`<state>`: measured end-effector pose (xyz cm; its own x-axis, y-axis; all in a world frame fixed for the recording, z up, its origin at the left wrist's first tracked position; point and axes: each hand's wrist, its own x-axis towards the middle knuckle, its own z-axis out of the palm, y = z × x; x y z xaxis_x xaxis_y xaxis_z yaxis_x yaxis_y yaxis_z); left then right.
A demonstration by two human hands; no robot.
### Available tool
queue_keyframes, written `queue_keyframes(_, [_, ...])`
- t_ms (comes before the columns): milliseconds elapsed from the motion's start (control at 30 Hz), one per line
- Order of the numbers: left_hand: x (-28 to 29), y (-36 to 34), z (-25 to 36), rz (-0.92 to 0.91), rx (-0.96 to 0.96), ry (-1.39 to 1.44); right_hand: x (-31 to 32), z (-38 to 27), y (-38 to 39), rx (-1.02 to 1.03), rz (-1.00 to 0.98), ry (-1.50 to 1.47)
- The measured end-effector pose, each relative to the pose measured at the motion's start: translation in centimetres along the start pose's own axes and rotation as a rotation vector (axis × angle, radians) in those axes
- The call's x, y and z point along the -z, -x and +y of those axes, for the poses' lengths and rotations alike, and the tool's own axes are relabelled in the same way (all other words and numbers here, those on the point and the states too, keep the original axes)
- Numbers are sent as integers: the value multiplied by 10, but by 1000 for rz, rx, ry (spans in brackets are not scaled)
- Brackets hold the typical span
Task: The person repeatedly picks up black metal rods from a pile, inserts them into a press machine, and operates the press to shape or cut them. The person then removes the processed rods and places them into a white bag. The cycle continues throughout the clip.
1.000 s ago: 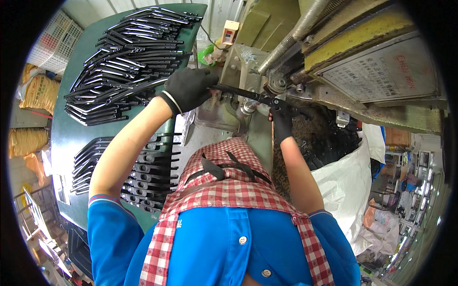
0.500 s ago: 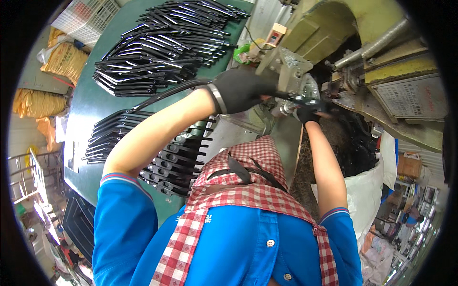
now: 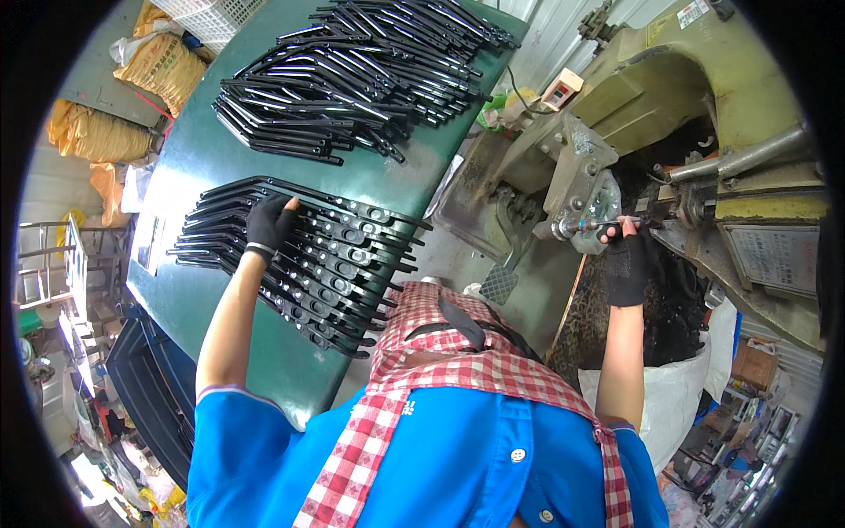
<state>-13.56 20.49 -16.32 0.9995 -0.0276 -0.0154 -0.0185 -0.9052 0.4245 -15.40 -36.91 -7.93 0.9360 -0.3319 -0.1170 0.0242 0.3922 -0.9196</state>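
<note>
My left hand (image 3: 271, 223), in a black glove with bare fingertips, rests on a row of bent black metal tubes (image 3: 334, 251) on the green table. Its thumb sticks out; the other fingers blend into the dark tubes, so their grip is hidden. Each tube in that row bears a flat piece with round holes. At the machine, my gloved right hand (image 3: 627, 264) is raised with its fingertips pinched beside a metal fitting (image 3: 563, 229). Something small and thin seems to be between them, too small to name.
A pile of similar black tubes (image 3: 352, 79) covers the far part of the green table (image 3: 198, 163). The large green-yellow machine (image 3: 647, 79) stands at right, with a foot pedal (image 3: 498, 283) below. A white sack (image 3: 656, 405) holding dark parts stands near my right arm.
My left hand has left the machine with the long tube and come down on the table's row. My right hand stays by the machine, now free of the tube. The view has shifted.
</note>
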Motion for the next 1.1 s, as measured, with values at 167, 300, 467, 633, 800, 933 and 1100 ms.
queue_keyframes(167, [-4, -56, 7, 168, 97, -182, -5, -12, 7, 111, -4, 374])
queue_keyframes(300, [-14, -93, -26, 94, -90, -306, -7, 3, 5, 145, 5, 371])
queue_keyframes(467, [-22, -90, -85, -92, -226, -245, -17, 1, 38, 178, 30, 424])
queue_keyframes(633, [-23, -106, -48, -176, -263, -425, 110, 45, 56, 188, 164, 483])
queue_keyframes(800, [-31, -107, -45, -136, -357, -358, 253, -12, 78, 80, 598, 1779])
queue_keyframes(933, [-48, -107, -7, -8, -260, -369, 326, -34, 99, -627, 428, 1915])
queue_keyframes(1100, [-54, -95, 83, -198, -441, -190, 393, -27, 118, 117, 570, 1530])
